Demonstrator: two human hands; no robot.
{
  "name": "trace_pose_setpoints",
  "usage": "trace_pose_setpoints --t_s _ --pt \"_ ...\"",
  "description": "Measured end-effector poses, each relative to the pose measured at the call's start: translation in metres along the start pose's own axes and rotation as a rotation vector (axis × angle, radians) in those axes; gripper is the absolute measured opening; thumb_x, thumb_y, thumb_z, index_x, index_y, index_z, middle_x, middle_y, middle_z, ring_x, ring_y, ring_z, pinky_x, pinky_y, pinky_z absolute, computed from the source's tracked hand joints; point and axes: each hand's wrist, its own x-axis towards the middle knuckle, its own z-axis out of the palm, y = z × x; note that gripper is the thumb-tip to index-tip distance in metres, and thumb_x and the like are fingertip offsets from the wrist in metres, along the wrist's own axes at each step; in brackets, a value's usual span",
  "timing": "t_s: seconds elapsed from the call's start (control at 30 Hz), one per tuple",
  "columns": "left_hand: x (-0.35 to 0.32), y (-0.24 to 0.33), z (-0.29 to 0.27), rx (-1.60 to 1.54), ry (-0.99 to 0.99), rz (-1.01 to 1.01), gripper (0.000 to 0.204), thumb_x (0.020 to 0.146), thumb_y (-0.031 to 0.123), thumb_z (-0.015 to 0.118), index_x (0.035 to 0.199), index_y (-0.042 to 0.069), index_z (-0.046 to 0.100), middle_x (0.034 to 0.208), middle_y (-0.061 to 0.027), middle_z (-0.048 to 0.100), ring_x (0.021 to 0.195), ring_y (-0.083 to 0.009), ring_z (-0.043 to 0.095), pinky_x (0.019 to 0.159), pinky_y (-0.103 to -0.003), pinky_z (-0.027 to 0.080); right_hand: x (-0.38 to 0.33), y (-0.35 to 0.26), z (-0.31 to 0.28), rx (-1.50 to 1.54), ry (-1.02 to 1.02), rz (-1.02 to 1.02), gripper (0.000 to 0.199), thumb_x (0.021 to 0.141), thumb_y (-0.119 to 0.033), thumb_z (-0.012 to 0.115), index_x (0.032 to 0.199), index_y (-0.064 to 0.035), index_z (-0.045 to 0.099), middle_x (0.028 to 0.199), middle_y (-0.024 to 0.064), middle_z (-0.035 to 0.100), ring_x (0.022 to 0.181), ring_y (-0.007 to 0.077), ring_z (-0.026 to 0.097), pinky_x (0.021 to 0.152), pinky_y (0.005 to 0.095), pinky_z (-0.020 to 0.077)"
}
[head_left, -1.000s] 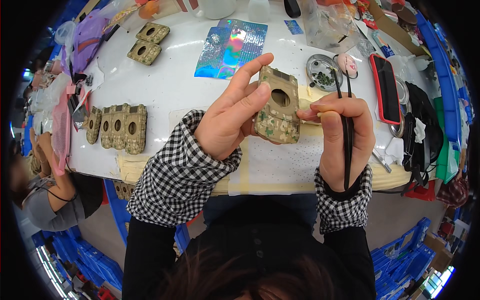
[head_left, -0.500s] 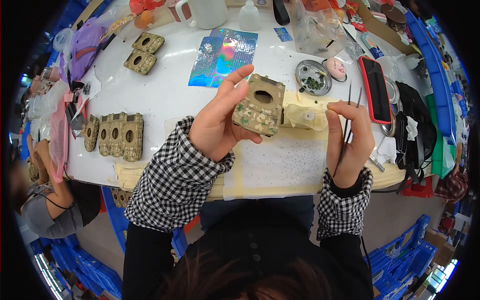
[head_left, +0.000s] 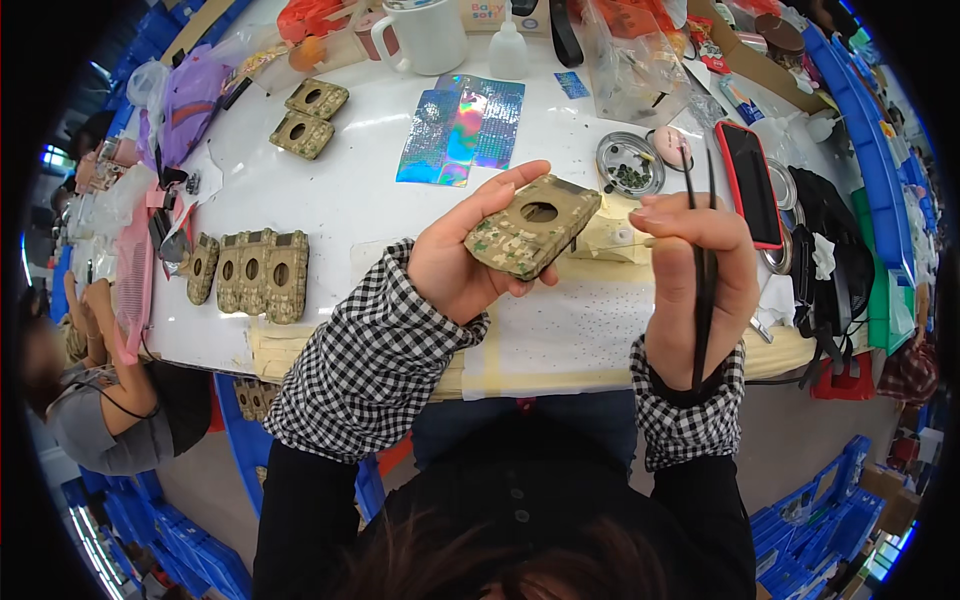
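Observation:
My left hand (head_left: 450, 262) holds a camouflage-painted toy tank hull (head_left: 505, 240), tilted, with its round top opening showing. At its right, my right hand (head_left: 725, 265) is closed around black tweezers (head_left: 704, 335), whose two prongs point away from me, apart. Thumb and forefinger of that hand come together near the hull without touching it; anything tiny between them is too small to make out. Just behind, a yellowish taped block (head_left: 610, 243) sits on the table. A round metal dish (head_left: 630, 165) holds small dark green pieces.
More tank hulls stand in a row (head_left: 262, 275) at left, with two hulls (head_left: 305, 125) farther back. Shiny holographic sheets (head_left: 462, 130), a white mug (head_left: 425, 40) and a squeeze bottle (head_left: 509, 52) lie beyond. A red-cased phone (head_left: 750, 185) is at right. Another person's arm (head_left: 115, 335) shows at far left.
The hull has turned and tilted in my left hand, its far end swinging right. My right hand has come up closer to the camera, with the tweezers still in it. The view has shifted slightly.

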Motion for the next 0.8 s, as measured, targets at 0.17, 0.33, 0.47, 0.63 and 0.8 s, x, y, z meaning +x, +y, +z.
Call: trace_pose_setpoints --t_s 0.17,0.33,0.47,0.63,0.8 --pt "-0.001 -0.004 0.001 0.001 -0.027 0.002 0.049 0.097 0.030 0.036 0.141 0.010 0.031 0.106 -0.0147 0.057 0.066 -0.0247 0.062 0.040 -0.023 0.045 0.004 0.005 0.019 0.165 -0.045 0.118 0.009 0.091 -0.002 0.056 0.099 0.0012 0.054 0.095 0.0103 0.059 0.084 0.0144 0.055 0.078 0.0261 0.0432" --pt "-0.003 -0.003 0.002 0.020 -0.028 0.012 0.049 0.097 0.032 0.037 0.140 0.009 0.033 0.105 -0.0134 0.058 0.066 -0.0242 0.062 0.040 -0.023 0.044 0.002 0.007 0.024 0.230 -0.073 0.190 0.009 0.093 -0.004 0.053 0.100 0.0014 0.053 0.096 0.0091 0.058 0.083 0.0114 0.054 0.076 0.0245 0.0436" --pt "-0.002 -0.004 0.002 0.026 -0.031 0.020 0.049 0.097 0.032 0.037 0.140 0.009 0.033 0.105 -0.0126 0.058 0.066 -0.0239 0.062 0.041 -0.023 0.043 0.002 0.007 0.025 0.214 -0.091 0.198 0.008 0.093 -0.003 0.054 0.099 0.0012 0.052 0.094 0.0089 0.058 0.082 0.0111 0.054 0.075 0.0240 0.0440" --pt "-0.003 -0.004 0.001 0.032 -0.031 0.022 0.048 0.097 0.032 0.036 0.140 0.009 0.034 0.105 -0.0126 0.058 0.066 -0.0237 0.062 0.041 -0.023 0.043 0.003 0.008 0.026 0.216 -0.098 0.186 0.007 0.093 -0.003 0.054 0.098 0.0013 0.052 0.094 0.0089 0.058 0.081 0.0112 0.054 0.075 0.0239 0.0441" --pt "-0.003 -0.004 0.001 0.036 -0.027 0.028 0.048 0.097 0.032 0.037 0.139 0.009 0.034 0.104 -0.0127 0.058 0.066 -0.0232 0.062 0.041 -0.023 0.043 0.003 0.007 0.027 0.209 -0.099 0.184 0.007 0.092 -0.002 0.054 0.098 0.0013 0.052 0.093 0.0088 0.058 0.080 0.0114 0.054 0.074 0.0238 0.0443"
